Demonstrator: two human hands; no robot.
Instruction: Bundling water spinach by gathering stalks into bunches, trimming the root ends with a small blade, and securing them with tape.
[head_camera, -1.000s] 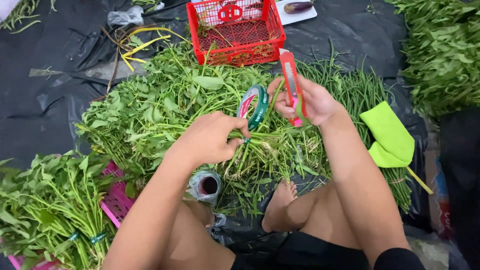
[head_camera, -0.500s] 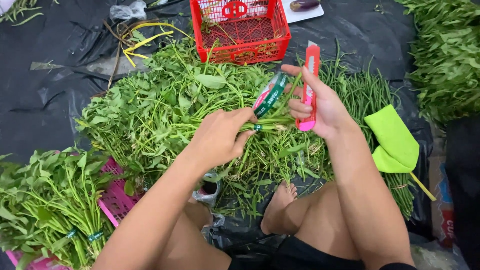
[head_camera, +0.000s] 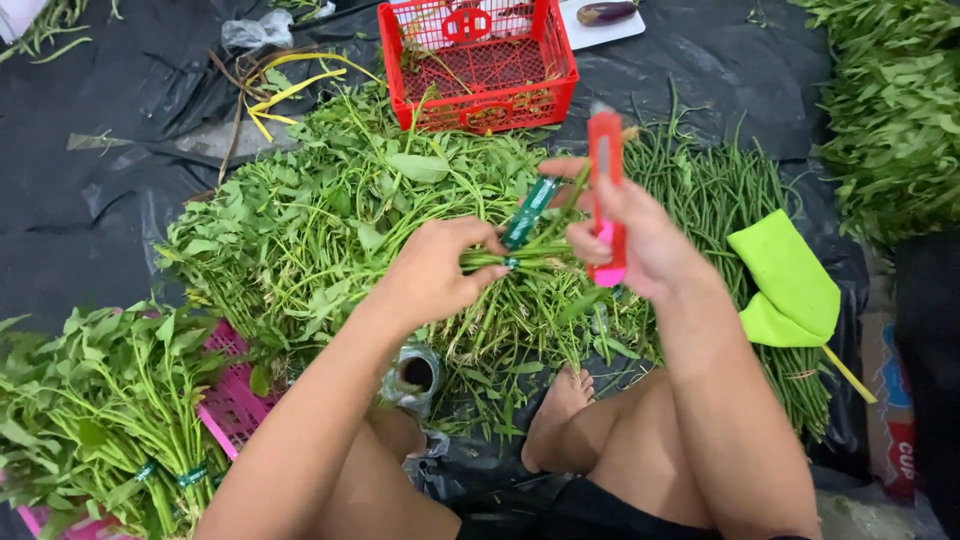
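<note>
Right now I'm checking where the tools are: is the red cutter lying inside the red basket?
No, the red cutter is held upright in the right hand, in front of the red basket.

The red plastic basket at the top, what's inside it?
Inside the red plastic mesh basket lie a few loose green stems and scraps on its floor; a red handle piece shows at the back. The frame edge hides its far end.

A red plastic lattice basket (head_camera: 478, 62) sits beyond the grip, a dark purple eggplant (head_camera: 607, 12) on a white board just right of it. A folded lime-green cloth (head_camera: 785, 280) lies right of the grip. A pink plastic crate (head_camera: 232, 400) holding tied leafy bundles (head_camera: 95, 415) rests lower left on black plastic sheeting (head_camera: 90, 210).
</note>
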